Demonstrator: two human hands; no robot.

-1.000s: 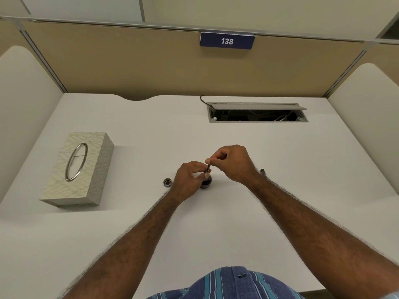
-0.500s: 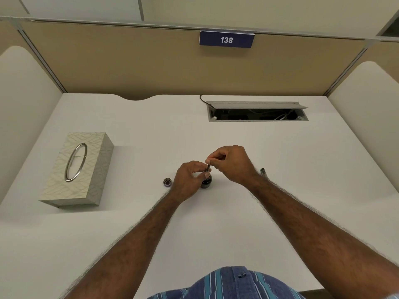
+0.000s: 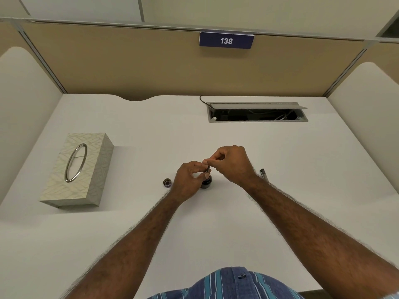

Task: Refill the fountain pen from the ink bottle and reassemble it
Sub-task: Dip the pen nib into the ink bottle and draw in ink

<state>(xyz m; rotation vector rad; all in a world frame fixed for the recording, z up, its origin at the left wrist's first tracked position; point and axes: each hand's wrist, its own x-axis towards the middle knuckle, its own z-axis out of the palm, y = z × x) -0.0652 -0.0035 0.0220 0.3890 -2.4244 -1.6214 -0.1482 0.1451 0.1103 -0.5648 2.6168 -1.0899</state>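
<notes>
A small dark ink bottle stands on the white desk at the centre, its cap off. My left hand wraps its left side and steadies it. My right hand pinches the top of a thin dark pen section, held upright with its lower end in the bottle's mouth. The bottle's round cap lies on the desk just left of my left hand. Another pen part, dark with a silver end, lies on the desk right of my right wrist.
A patterned tissue box with a metal oval opening sits at the left. An open cable hatch is set in the desk at the back right. Partition walls enclose the desk on three sides.
Almost nothing differs. Both hands stay at the bottle; my right fingers shift very slightly on the top of the pen section.
</notes>
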